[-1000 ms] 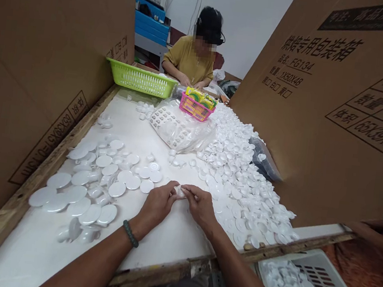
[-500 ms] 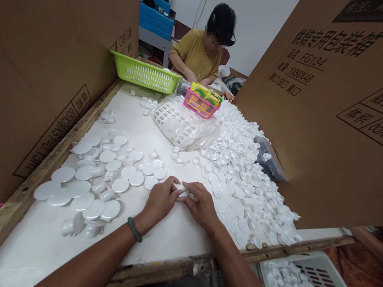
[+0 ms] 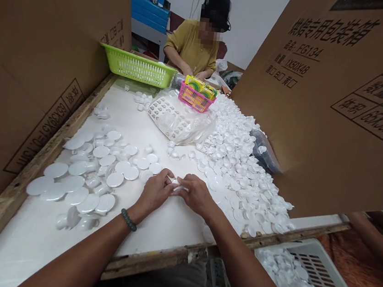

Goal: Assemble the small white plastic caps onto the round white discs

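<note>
My left hand [image 3: 153,193] and my right hand [image 3: 196,195] meet over the white table [image 3: 154,224], fingers pinched together on one small white plastic piece [image 3: 174,183]. A green bead bracelet sits on my left wrist. Left of my hands lie several round white discs [image 3: 85,182]. To the right spreads a large heap of small white caps [image 3: 239,176].
Tall cardboard boxes [image 3: 337,109] wall in both sides of the table. A clear bag of parts [image 3: 180,121], a pink basket [image 3: 194,97] and a green basket [image 3: 136,67] sit at the far end, where another person works. A white crate [image 3: 304,278] of caps stands at lower right.
My hands stay together on the same small piece, the fingers shifting slightly. The view has tilted a little; nothing on the table has moved.
</note>
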Action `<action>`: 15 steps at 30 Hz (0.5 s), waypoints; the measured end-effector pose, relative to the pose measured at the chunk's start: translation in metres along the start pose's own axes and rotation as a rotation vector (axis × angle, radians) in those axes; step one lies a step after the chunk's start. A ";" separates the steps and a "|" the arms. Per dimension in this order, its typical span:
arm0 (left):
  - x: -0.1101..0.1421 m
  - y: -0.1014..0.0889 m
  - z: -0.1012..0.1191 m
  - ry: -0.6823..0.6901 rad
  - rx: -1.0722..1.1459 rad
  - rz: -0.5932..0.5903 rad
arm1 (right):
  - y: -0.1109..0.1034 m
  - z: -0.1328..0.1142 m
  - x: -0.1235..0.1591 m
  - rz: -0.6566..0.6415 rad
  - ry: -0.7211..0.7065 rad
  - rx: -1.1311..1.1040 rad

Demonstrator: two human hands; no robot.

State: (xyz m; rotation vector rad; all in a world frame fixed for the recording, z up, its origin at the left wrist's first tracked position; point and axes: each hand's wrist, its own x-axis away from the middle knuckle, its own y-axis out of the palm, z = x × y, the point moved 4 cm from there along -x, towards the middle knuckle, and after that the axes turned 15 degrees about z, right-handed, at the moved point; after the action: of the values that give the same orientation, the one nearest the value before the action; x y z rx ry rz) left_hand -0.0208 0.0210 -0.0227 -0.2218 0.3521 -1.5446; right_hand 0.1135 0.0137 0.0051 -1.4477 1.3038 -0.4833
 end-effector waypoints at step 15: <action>-0.002 0.000 0.000 -0.067 -0.024 0.005 | 0.009 0.010 0.023 0.320 0.124 -0.245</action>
State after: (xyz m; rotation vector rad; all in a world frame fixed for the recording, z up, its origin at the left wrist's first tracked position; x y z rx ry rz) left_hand -0.0214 0.0230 -0.0228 -0.2904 0.3181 -1.5250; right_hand 0.1248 -0.0006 -0.0140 -1.3869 1.7061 -0.2076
